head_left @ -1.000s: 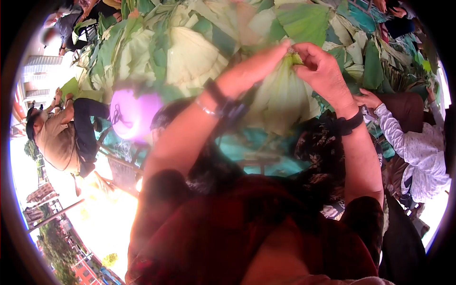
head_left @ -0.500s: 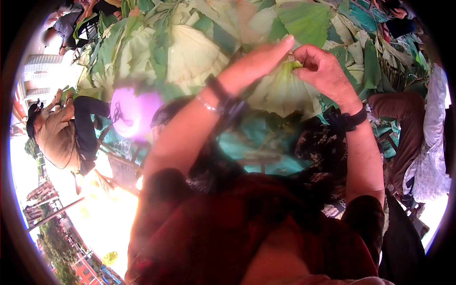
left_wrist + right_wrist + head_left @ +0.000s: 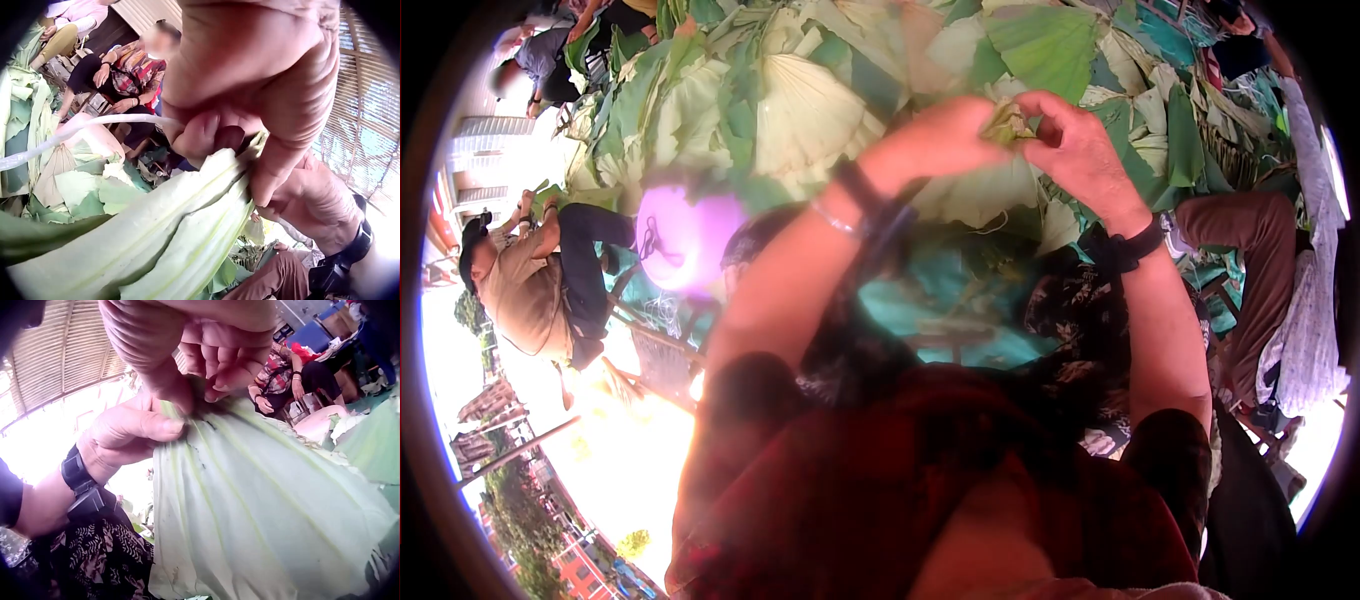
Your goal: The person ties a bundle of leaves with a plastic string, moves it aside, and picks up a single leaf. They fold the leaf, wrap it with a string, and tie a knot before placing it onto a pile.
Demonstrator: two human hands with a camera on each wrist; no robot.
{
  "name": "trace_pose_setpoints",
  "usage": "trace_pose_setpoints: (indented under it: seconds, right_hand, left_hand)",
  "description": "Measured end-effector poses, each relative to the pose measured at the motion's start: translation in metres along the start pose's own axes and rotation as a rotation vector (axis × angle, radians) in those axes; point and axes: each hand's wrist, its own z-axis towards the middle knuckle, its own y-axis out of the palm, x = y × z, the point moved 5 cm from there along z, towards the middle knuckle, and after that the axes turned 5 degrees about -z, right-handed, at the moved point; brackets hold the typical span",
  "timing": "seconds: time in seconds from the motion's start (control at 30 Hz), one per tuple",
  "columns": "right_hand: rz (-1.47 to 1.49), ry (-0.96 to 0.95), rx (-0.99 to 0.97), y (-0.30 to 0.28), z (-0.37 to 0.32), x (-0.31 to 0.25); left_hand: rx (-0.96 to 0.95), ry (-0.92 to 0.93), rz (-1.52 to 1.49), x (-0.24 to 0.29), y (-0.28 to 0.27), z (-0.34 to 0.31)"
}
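In the head view a pale green lotus leaf (image 3: pixel 980 195) hangs between my hands, its gathered tip (image 3: pixel 1008 125) at the top. My right hand (image 3: pixel 1078 150) pinches that tip between thumb and curled fingers. From the other side my left hand (image 3: pixel 945 138) closes on the same tip, its fingertips partly hidden. Seen from the left wrist, the leaf (image 3: pixel 150 237) runs in long folds out of the fingers, and a white strand (image 3: pixel 75 127) stretches from them to the left. The right wrist view shows the leaf (image 3: pixel 231 500) fanned out below both hands, veins spreading from the grip.
Large pale and green leaves (image 3: pixel 810 110) are heaped in front of me. A purple rounded object (image 3: pixel 685 240) stands at left. One person (image 3: pixel 525 290) sits farther left, another's brown-trousered leg (image 3: pixel 1245 225) is close at right. Teal sheeting (image 3: pixel 945 310) lies below the leaf.
My left hand has gone from straight, raised fingers to curling on the leaf's gathered tip. The right hand stays nearly in place. The neighbour's arm at right has withdrawn from beside my wrist.
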Motion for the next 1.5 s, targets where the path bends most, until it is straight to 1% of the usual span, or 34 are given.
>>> trace_pose_setpoints:
  seconds: [0.03,0.1,0.13,0.17,0.2,0.27,0.3,0.37,0.4,0.5,0.57,0.67,0.73,0.77,0.83,0.9,0.93,1.0,1.1,1.17,1.23,1.27,1.33,1.37,1.47,1.5]
  right_hand:
    - [-0.039,-0.027,0.045,-0.002,0.001,-0.001]
    - [-0.14,-0.031,0.124,-0.009,0.004,-0.004]
    - [-0.197,-0.067,0.188,-0.013,0.005,-0.005]
    - [-0.255,-0.103,0.253,-0.018,0.006,-0.006]
    - [-0.312,-0.139,0.318,-0.023,0.006,-0.007]
    - [-0.377,-0.106,0.385,-0.032,0.006,-0.006]
    - [-0.409,-0.089,0.416,-0.035,0.005,-0.005]
    - [-0.469,-0.087,0.464,-0.041,0.006,-0.004]
    - [-0.499,-0.088,0.485,-0.044,0.007,-0.005]
    - [-0.517,-0.125,0.482,-0.048,0.007,-0.009]
    - [-0.534,-0.219,0.423,-0.04,0.005,-0.017]
    - [-0.52,-0.368,0.358,-0.026,-0.002,-0.038]
    - [-0.502,-0.451,0.322,-0.017,-0.006,-0.048]
    - [-0.496,-0.482,0.309,-0.011,-0.007,-0.05]
    - [-0.518,-0.509,0.265,0.0,-0.012,-0.058]
    - [-0.489,-0.471,0.188,0.011,-0.013,-0.055]
    - [-0.475,-0.454,0.15,0.016,-0.013,-0.053]
    - [-0.476,-0.46,0.16,0.018,-0.015,-0.056]
    - [-0.467,-0.471,0.199,0.017,-0.017,-0.062]
    - [-0.439,-0.456,0.223,0.018,-0.017,-0.065]
    - [-0.253,-0.342,0.323,0.014,-0.016,-0.064]
    - [-0.156,-0.284,0.371,0.013,-0.015,-0.061]
    - [-0.01,-0.17,0.414,0.01,-0.012,-0.036]
    - [0.066,-0.113,0.432,0.009,-0.009,-0.021]
    - [0.49,0.213,0.164,0.027,-0.001,0.026]
    - [0.705,0.377,0.06,0.034,0.001,0.031]
  left_hand:
    - [0.045,-0.034,0.051,0.001,-0.001,0.0]
    - [0.327,-0.022,0.205,0.012,-0.007,-0.012]
    - [0.469,-0.013,0.281,0.018,-0.011,-0.016]
    - [0.623,0.088,0.281,0.013,-0.014,-0.017]
    - [0.658,0.052,0.225,0.01,-0.018,-0.017]
    - [0.725,-0.021,0.112,0.004,-0.029,-0.021]
    - [0.657,-0.139,-0.069,-0.01,-0.031,-0.018]
    - [0.57,-0.141,-0.304,-0.036,-0.029,-0.009]
    - [0.526,-0.143,-0.421,-0.039,-0.028,-0.007]
    - [0.213,-0.392,-0.908,-0.052,-0.008,-0.003]
    - [0.108,-0.4,-1.016,-0.048,0.001,0.001]
    - [0.001,-0.333,-1.119,-0.038,0.014,0.008]
    - [-0.003,-0.312,-1.215,-0.042,0.016,0.009]
    - [0.018,-0.323,-1.281,-0.055,0.015,0.012]
    - [0.132,-0.312,-1.414,-0.06,0.015,0.01]
    - [0.325,-0.252,-1.543,-0.062,0.021,0.006]
    - [0.287,-0.265,-1.587,-0.059,0.022,0.007]
    - [0.206,-0.292,-1.674,-0.056,0.024,0.007]
    - [0.216,-0.221,-1.574,-0.06,0.017,0.003]
    - [0.247,-0.158,-1.435,-0.077,0.007,0.004]
    - [0.3,-0.133,-1.465,-0.07,-0.011,0.002]
    - [0.338,-0.142,-1.561,-0.066,-0.022,0.003]
    - [0.422,-0.095,-1.531,-0.061,-0.04,-0.004]
    - [0.468,-0.042,-1.405,-0.062,-0.049,-0.009]
    - [0.482,0.066,-1.335,-0.063,-0.064,-0.013]
    - [0.492,0.063,-1.363,-0.045,-0.062,-0.017]
